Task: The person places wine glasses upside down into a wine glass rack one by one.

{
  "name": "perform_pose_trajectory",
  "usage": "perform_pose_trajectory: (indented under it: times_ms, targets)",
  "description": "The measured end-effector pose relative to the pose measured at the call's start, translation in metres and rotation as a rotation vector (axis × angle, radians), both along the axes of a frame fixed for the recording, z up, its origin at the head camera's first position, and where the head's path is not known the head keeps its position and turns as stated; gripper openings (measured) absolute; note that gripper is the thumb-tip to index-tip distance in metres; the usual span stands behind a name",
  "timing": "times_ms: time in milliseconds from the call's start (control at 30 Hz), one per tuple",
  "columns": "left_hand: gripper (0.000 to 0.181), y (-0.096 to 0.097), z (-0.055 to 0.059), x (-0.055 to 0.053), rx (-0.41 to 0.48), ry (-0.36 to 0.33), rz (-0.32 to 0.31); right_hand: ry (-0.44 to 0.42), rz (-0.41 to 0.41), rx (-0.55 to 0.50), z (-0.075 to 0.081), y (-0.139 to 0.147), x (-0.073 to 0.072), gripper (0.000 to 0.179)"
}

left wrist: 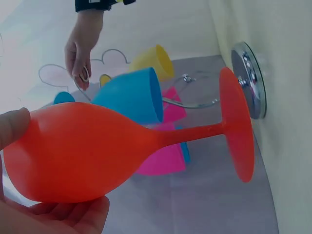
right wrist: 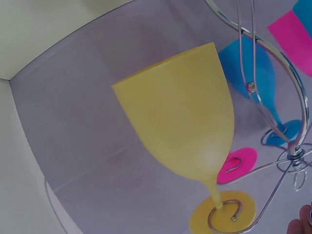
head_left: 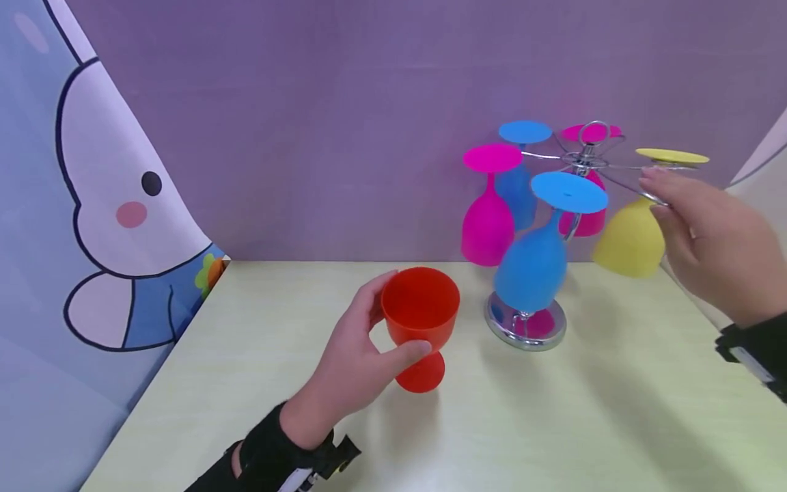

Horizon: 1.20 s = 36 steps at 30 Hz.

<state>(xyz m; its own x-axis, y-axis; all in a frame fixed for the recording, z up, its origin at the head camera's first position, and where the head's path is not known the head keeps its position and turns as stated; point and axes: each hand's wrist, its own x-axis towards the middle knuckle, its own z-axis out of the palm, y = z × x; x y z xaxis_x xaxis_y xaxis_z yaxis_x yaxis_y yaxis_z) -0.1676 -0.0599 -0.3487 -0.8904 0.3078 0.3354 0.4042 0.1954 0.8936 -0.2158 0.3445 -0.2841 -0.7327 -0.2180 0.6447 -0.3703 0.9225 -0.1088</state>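
Observation:
My left hand (head_left: 353,352) grips a red plastic goblet (head_left: 421,321) by its bowl, thumb in front and fingers behind. The goblet is upright, mouth up, with its foot close over the table. To its right stands a chrome goblet rack (head_left: 585,160) with wire arms. At the rack's right side, my right hand (head_left: 725,239) pinches the end of a wire arm that carries no goblet; the hooked tip shows between the fingers (left wrist: 82,73) in the left wrist view. Beside that hand a yellow goblet (right wrist: 180,117) hangs upside down by its foot.
A blue goblet (head_left: 531,266) hangs at the rack's front, a pink goblet (head_left: 488,225) at its left, another blue (head_left: 516,191) and pink behind. The round chrome base (head_left: 522,338) rests on the pale table (head_left: 246,410). A purple backdrop (head_left: 307,137) and a cartoon-printed cloth (head_left: 123,205) stand behind.

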Motion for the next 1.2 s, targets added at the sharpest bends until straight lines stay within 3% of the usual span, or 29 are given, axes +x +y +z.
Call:
perform_pose_trajectory:
  times_ms: [233,600,1200]
  targets:
    - [0.074,0.007,0.006,0.018,0.007,-0.023,-0.034,0.081,0.036,0.028,0.003,-0.016,0.002,0.042]
    - [0.074,0.017,0.011,0.033,-0.004,-0.076,-0.077,0.111,0.043,0.059,0.0,-0.034,0.001,0.049]
    - [0.079,0.026,0.012,0.036,-0.045,-0.077,-0.122,0.232,0.081,0.056,0.0,-0.049,0.007,0.051]
